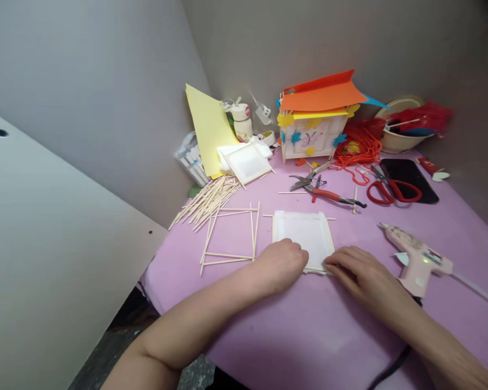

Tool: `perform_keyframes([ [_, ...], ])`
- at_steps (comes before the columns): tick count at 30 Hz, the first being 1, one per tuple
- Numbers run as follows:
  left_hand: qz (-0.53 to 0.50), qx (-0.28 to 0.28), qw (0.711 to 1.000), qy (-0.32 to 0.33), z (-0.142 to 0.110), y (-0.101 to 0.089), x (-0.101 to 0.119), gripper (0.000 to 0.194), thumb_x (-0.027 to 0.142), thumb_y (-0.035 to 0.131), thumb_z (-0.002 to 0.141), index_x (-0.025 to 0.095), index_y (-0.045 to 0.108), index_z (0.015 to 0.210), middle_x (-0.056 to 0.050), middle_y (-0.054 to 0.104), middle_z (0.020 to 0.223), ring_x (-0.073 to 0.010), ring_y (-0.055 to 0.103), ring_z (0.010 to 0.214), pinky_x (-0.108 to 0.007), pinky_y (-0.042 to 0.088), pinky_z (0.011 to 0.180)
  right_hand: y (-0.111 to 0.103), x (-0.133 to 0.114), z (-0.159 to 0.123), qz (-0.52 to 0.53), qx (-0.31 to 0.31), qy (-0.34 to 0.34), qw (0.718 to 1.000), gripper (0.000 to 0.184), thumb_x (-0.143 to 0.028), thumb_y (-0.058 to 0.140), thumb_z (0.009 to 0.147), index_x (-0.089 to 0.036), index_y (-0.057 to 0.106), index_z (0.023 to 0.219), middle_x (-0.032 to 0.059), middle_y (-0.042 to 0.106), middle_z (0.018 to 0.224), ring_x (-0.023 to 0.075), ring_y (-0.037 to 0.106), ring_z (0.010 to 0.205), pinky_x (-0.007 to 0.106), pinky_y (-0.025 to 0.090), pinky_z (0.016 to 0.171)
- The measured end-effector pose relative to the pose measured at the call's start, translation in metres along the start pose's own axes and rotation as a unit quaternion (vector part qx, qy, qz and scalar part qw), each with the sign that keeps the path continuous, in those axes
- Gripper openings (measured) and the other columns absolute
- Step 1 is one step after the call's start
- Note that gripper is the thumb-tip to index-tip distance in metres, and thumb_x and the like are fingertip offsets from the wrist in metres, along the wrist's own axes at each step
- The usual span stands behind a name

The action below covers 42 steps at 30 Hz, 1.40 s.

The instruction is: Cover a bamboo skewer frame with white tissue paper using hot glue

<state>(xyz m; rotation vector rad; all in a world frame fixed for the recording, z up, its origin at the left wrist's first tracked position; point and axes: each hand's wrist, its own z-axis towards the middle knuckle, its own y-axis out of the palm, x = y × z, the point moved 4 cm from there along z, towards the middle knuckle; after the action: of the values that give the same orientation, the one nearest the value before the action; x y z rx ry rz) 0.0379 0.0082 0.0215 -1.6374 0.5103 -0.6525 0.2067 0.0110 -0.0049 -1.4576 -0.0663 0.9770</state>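
Note:
A white square panel edged with wooden sticks (303, 238) lies flat on the pink tabletop (309, 346). My left hand (280, 265) is curled over its lower left corner. My right hand (360, 268) holds its lower right corner with the fingers laid together. Left of the panel lies a loose square of thin wooden sticks (228, 235), just beyond my left hand and apart from it. A pink hot glue gun (418, 257) rests close to my right hand, on its right.
Behind the panel lie red-handled pliers (325, 192) and red scissors (394, 189). A heap of wooden sticks (207, 201) sits at back left. A paper-roofed stick house (313, 122), red yarn (358, 146) and a bowl (400, 135) stand at the back, against grey walls.

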Motion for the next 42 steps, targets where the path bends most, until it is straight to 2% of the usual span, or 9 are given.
perform_keyframes([
  [8, 0.088, 0.045, 0.995, -0.003, -0.004, -0.012, 0.014, 0.013, 0.010, 0.049, 0.088, 0.015, 0.062, 0.090, -0.012, 0.062, 0.089, -0.0247, 0.056, 0.084, -0.037, 0.044, 0.064, 0.004, 0.008, -0.003, 0.050, 0.042, 0.037, 0.997, 0.022, -0.039, 0.047, 0.095, -0.023, 0.061, 0.102, 0.0068, 0.066, 0.097, 0.0219, 0.062, 0.089, 0.037, 0.049, 0.078],
  [12, 0.113, 0.088, 0.989, -0.040, -0.014, -0.027, 0.015, 0.012, 0.011, 0.049, 0.089, 0.017, 0.059, 0.089, -0.010, 0.061, 0.087, -0.0243, 0.055, 0.083, -0.038, 0.043, 0.066, -0.004, 0.012, -0.006, 0.061, 0.094, 0.073, 0.991, 0.025, -0.043, 0.048, 0.093, -0.024, 0.060, 0.104, 0.0061, 0.065, 0.097, 0.0202, 0.062, 0.082, 0.033, 0.049, 0.070],
  [15, 0.099, 0.074, 0.992, -0.040, -0.029, -0.036, 0.006, 0.012, 0.011, 0.049, 0.089, 0.018, 0.058, 0.092, -0.008, 0.063, 0.083, -0.0240, 0.056, 0.079, -0.037, 0.043, 0.065, -0.008, 0.013, -0.007, 0.054, 0.105, 0.090, 0.989, 0.026, -0.044, 0.049, 0.091, -0.025, 0.060, 0.104, 0.0053, 0.066, 0.095, 0.0192, 0.061, 0.075, 0.032, 0.049, 0.065],
  [17, 0.060, 0.078, 0.993, -0.058, -0.044, -0.042, -0.012, 0.018, 0.010, 0.048, 0.090, 0.017, 0.058, 0.103, -0.007, 0.064, 0.085, -0.0234, 0.058, 0.081, -0.035, 0.045, 0.065, -0.008, 0.013, -0.006, 0.055, 0.103, 0.093, 0.989, 0.026, -0.045, 0.049, 0.090, -0.025, 0.060, 0.103, 0.0051, 0.066, 0.094, 0.0191, 0.062, 0.074, 0.031, 0.049, 0.064],
  [20, -0.039, 0.165, 0.975, -0.147, -0.075, -0.055, -0.066, 0.029, 0.012, 0.043, 0.093, 0.021, 0.057, 0.116, -0.005, 0.067, 0.100, -0.0194, 0.060, 0.093, -0.031, 0.047, 0.081, -0.005, 0.013, -0.005, 0.063, 0.097, 0.090, 0.989, 0.026, -0.044, 0.049, 0.091, -0.025, 0.061, 0.103, 0.0058, 0.067, 0.096, 0.0203, 0.063, 0.078, 0.032, 0.051, 0.067],
  [23, -0.079, 0.245, 0.904, -0.342, -0.112, -0.068, -0.140, 0.017, 0.019, 0.048, 0.089, 0.020, 0.062, 0.099, -0.004, 0.068, 0.101, -0.0177, 0.062, 0.092, -0.028, 0.046, 0.081, -0.001, 0.013, -0.005, 0.064, 0.087, 0.091, 0.990, 0.025, -0.044, 0.048, 0.091, -0.025, 0.061, 0.102, 0.0058, 0.067, 0.097, 0.0211, 0.064, 0.082, 0.033, 0.051, 0.069],
  [25, -0.078, 0.224, 0.854, -0.463, -0.133, -0.070, -0.184, 0.017, 0.019, 0.052, 0.084, 0.020, 0.062, 0.098, -0.003, 0.068, 0.098, -0.0160, 0.063, 0.086, -0.025, 0.046, 0.075, 0.001, 0.015, -0.005, 0.059, 0.082, 0.092, 0.991, 0.025, -0.045, 0.048, 0.092, -0.025, 0.060, 0.102, 0.0053, 0.067, 0.099, 0.0213, 0.064, 0.084, 0.034, 0.051, 0.071],
  [28, -0.064, 0.204, 0.831, -0.513, -0.146, -0.072, -0.223, 0.016, 0.021, 0.056, 0.078, 0.017, 0.062, 0.093, -0.004, 0.068, 0.088, -0.0172, 0.062, 0.080, -0.025, 0.044, 0.068, 0.002, 0.017, -0.005, 0.052, 0.074, 0.091, 0.992, 0.025, -0.045, 0.047, 0.092, -0.026, 0.060, 0.102, 0.0056, 0.066, 0.101, 0.0222, 0.064, 0.089, 0.035, 0.051, 0.074],
  [42, -0.023, 0.094, 0.855, -0.510, -0.114, -0.047, -0.257, 0.012, 0.017, 0.062, 0.069, 0.018, 0.063, 0.081, -0.007, 0.070, 0.091, -0.0212, 0.061, 0.085, -0.025, 0.042, 0.070, 0.008, 0.020, -0.007, 0.041, 0.046, 0.071, 0.996, 0.027, -0.046, 0.046, 0.093, -0.025, 0.062, 0.101, 0.0078, 0.068, 0.102, 0.0256, 0.065, 0.092, 0.040, 0.053, 0.080],
])
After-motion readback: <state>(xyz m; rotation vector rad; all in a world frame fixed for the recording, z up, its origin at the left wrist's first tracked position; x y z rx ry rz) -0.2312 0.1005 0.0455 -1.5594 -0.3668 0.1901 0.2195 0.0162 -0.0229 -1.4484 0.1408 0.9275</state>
